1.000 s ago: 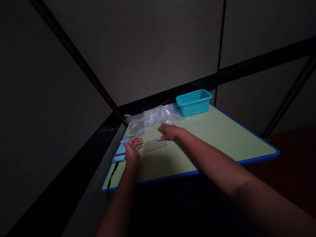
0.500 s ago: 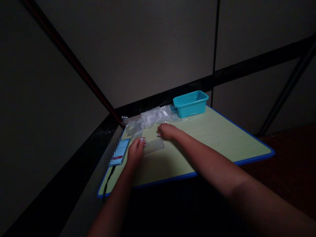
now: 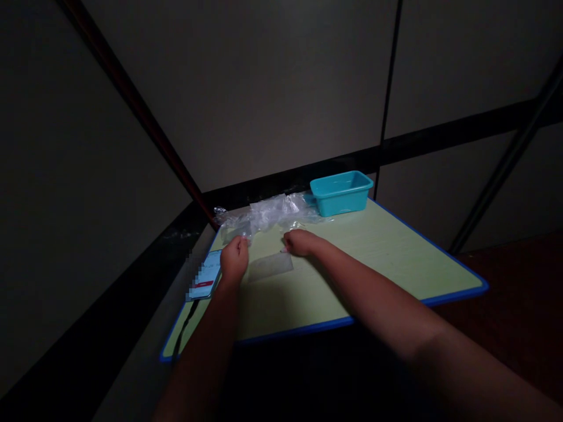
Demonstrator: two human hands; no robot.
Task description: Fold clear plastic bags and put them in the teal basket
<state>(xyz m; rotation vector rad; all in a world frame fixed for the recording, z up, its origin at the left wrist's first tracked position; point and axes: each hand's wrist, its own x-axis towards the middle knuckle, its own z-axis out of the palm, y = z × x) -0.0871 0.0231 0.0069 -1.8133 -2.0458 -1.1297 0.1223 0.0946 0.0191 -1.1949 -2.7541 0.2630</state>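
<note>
A flat, translucent plastic bag point(image 3: 270, 266) lies on the table between my hands. My left hand point(image 3: 234, 259) is closed, thumb against the curled fingers, just off the bag's left end. Its fingertips reach the near edge of a heap of clear plastic bags point(image 3: 275, 211); what they pinch, if anything, is too dark to make out. My right hand point(image 3: 299, 242) is closed too, knuckles up, its fingertips at the flat bag's upper right corner. Whether those fingers grip the corner or something small is hidden.
A turquoise plastic basket point(image 3: 342, 204) stands at the back of the table point(image 3: 373, 264), which has a blue edge. On the left a phone point(image 3: 206, 275) lies with its screen lit, a black strap point(image 3: 187, 323) hanging from it. Dark wall panels rise behind.
My left hand has moved left and slightly up, off the flat bag, and now overlaps the phone's right side. My right hand has barely moved. The view has shifted slightly.
</note>
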